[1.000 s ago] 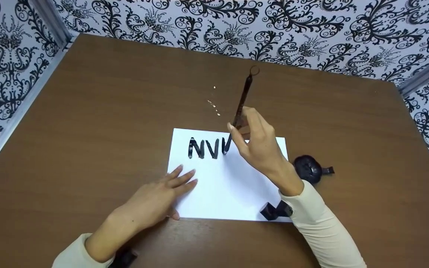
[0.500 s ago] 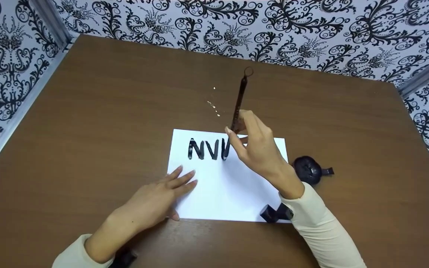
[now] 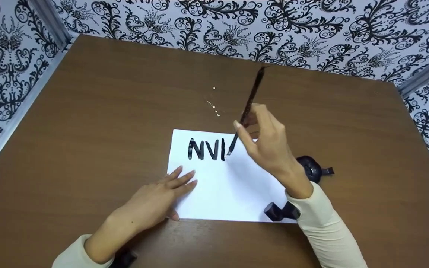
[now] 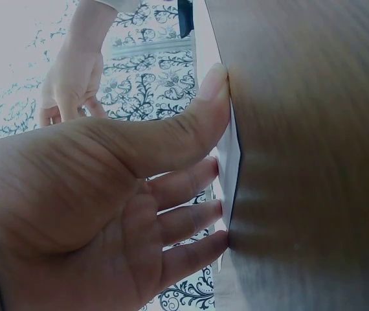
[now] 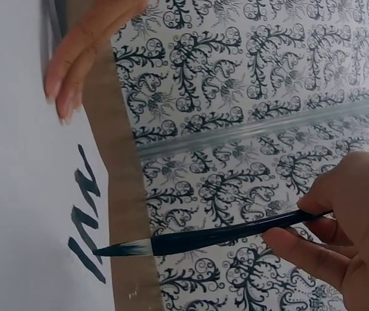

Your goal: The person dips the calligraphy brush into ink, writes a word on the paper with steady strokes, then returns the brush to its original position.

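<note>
In the head view my right hand (image 3: 270,145) pinches a dark brush (image 3: 250,98) by its shaft between thumb and fingers. The brush leans, its inked bristles (image 5: 123,249) pointing down just right of the last black stroke (image 3: 223,149). Whether the tip touches the paper, I cannot tell. The white sheet of paper (image 3: 214,190) bears painted black strokes that read "NVI". My left hand (image 3: 155,204) rests with extended fingers on the sheet's lower left corner. Its thumb lies at the near edge, also seen in the left wrist view, where the paper (image 4: 228,175) stands edge-on.
A round black dish (image 3: 309,169) with a short handle sits right of the paper, partly behind my right wrist. A black wrist camera (image 3: 281,212) hangs below the right sleeve. Small pale flecks (image 3: 213,107) dot the brown table (image 3: 125,93). Patterned wallpaper (image 3: 214,22) lies behind.
The right hand with the brush first drew slightly downward along the last stroke, then moved right, leaving the whole stroke in view. The brush leans further right. The left hand has stayed still.
</note>
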A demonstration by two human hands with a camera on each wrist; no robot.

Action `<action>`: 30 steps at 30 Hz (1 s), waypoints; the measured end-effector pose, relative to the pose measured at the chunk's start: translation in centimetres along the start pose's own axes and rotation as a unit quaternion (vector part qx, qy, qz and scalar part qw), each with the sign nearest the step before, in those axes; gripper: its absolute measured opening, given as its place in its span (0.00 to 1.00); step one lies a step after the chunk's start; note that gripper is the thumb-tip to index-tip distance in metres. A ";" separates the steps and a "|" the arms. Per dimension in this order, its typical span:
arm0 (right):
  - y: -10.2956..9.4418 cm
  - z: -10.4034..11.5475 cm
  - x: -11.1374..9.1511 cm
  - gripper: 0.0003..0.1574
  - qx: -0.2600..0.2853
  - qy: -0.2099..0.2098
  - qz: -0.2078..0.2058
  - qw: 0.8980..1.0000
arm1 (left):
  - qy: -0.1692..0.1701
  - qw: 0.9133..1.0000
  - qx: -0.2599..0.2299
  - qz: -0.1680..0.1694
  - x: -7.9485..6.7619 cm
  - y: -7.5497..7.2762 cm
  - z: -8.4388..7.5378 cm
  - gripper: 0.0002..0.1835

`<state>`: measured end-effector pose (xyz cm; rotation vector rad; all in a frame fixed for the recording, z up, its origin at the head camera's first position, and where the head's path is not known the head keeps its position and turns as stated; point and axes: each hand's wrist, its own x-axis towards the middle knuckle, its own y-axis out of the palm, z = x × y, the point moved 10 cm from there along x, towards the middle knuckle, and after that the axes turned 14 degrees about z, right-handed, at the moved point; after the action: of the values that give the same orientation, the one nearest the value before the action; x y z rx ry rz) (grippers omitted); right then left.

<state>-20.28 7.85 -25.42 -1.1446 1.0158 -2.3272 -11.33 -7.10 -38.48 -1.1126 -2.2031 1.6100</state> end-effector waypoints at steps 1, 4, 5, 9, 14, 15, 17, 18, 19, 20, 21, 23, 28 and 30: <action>-0.3 -0.2 0.0 0.14 0.001 0.002 -0.009 1.000 | 0.000 1.000 0.000 0.000 0.0 0.0 0.0 0.44; -0.8 -0.9 -0.1 0.13 0.000 0.009 -0.031 0.999 | -0.001 1.000 0.000 0.002 0.0 0.1 0.0 0.44; -0.8 -1.2 -0.1 0.13 0.000 0.010 -0.035 0.999 | -0.002 1.000 -0.001 0.004 0.0 0.2 0.1 0.44; -0.7 -2.1 -0.2 0.13 0.002 0.007 -0.055 0.998 | -0.005 1.000 -0.004 0.007 0.0 0.3 0.1 0.45; -0.4 -2.9 -0.4 0.13 0.004 0.000 -0.075 0.997 | -0.007 1.000 -0.011 0.010 0.0 0.4 0.2 0.45; -0.4 -3.0 -0.5 0.13 0.002 -0.001 -0.077 0.997 | -0.007 1.000 -0.011 0.010 0.0 0.4 0.2 0.45; -0.2 -3.2 -0.5 0.13 -0.002 -0.001 -0.078 0.997 | -0.006 1.000 -0.012 0.010 0.0 0.3 0.2 0.45; -0.1 -3.2 -0.5 0.13 -0.005 -0.002 -0.078 0.997 | -0.006 1.000 -0.012 0.010 0.0 0.3 0.2 0.45; -0.1 -3.2 -0.5 0.13 -0.007 -0.002 -0.078 0.997 | -0.006 1.000 -0.012 0.010 0.0 0.3 0.2 0.45; 0.0 -3.2 -0.5 0.13 -0.007 -0.002 -0.077 0.997 | -0.005 1.000 -0.011 0.010 0.0 0.3 0.2 0.45; 0.1 -3.3 -0.5 0.13 -0.009 -0.001 -0.077 0.997 | -0.005 1.000 -0.010 0.010 0.0 0.3 0.2 0.45; 0.2 -3.3 -0.5 0.13 -0.011 0.001 -0.072 0.997 | -0.005 1.000 -0.010 0.010 0.0 0.2 0.2 0.45; 0.5 -3.2 -0.5 0.14 -0.015 0.004 -0.062 0.998 | -0.007 1.000 -0.010 0.013 0.0 0.3 0.2 0.45; 0.6 -3.2 -0.5 0.13 -0.015 0.005 -0.059 0.998 | -0.006 1.000 -0.012 0.015 0.1 0.3 0.2 0.45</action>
<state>-22.51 9.17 -27.43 -1.2377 1.0148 -2.4187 -11.34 -7.14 -38.79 -1.1500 -2.2301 1.6093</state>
